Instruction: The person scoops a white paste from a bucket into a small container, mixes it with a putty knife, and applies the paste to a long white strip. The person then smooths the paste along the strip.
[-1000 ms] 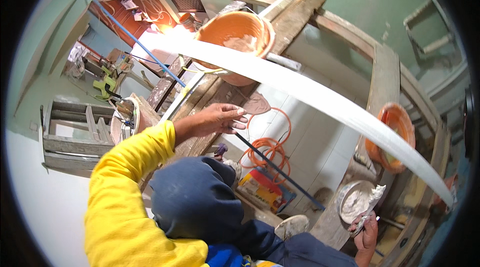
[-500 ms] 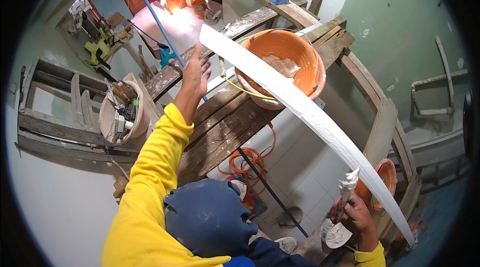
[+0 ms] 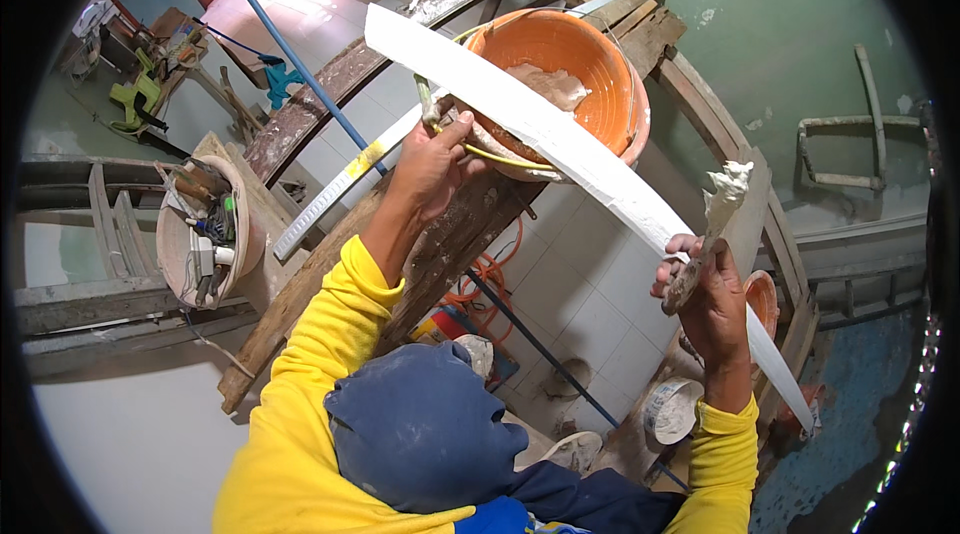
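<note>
My right hand grips a putty knife, its blade upward and loaded with thick white putty. The hand is against a long, curved white strip that slants across the view. Below the strip's upper left part, my left hand has its fingers curled beside the yellow handle of an orange bucket. What those fingers hold is hidden. Pale putty lies in the bucket. A straight, pale slotted strip with a yellow patch runs up to my left hand.
Rough wooden planks bear the bucket. A tool-filled pail stands at the left, and a small tub of white putty at the lower right. An orange hose lies coiled on the tiled floor below. A blue pole slants past.
My left hand has gone from open by the strip's upper end to curled beside the bucket handle. My right hand has risen with the putty knife to the white strip. The view has shifted.
</note>
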`<move>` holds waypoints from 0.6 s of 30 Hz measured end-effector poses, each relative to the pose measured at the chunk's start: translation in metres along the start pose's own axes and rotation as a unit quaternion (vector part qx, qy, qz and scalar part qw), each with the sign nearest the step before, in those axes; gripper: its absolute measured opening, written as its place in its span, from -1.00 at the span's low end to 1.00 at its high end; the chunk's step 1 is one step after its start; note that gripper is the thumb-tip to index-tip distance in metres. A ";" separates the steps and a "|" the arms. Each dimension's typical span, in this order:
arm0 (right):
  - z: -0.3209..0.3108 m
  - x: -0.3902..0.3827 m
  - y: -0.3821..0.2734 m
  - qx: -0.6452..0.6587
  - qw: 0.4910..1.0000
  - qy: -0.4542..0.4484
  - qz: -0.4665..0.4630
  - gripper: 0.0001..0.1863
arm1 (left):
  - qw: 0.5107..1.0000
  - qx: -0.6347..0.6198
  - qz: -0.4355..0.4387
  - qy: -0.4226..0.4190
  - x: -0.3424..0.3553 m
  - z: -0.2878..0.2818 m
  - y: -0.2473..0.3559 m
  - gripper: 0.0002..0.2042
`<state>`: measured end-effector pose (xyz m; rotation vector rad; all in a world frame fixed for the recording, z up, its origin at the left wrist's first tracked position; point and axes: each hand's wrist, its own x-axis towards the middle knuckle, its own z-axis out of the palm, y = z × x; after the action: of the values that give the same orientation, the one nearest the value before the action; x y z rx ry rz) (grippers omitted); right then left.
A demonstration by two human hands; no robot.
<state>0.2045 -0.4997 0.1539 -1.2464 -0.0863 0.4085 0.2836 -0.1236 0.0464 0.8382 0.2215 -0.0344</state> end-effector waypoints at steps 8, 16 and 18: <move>-0.014 -0.003 0.025 0.006 1.000 0.004 0.019 -0.72 | 0.999 0.012 0.016 0.038 -0.041 -0.028 -0.003 -0.75; -0.012 -0.023 0.039 0.045 0.996 -0.059 0.056 -0.68 | 0.995 -0.002 0.019 0.097 -0.117 -0.039 0.005 -0.73; -0.012 -0.025 0.042 0.049 0.994 -0.067 0.064 -0.69 | 0.995 0.030 0.021 0.088 -0.125 -0.043 0.009 -0.70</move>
<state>0.1740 -0.5089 0.1146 -1.1308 -0.0991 0.6013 0.1552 -0.0930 0.0514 0.9073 0.3702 0.0737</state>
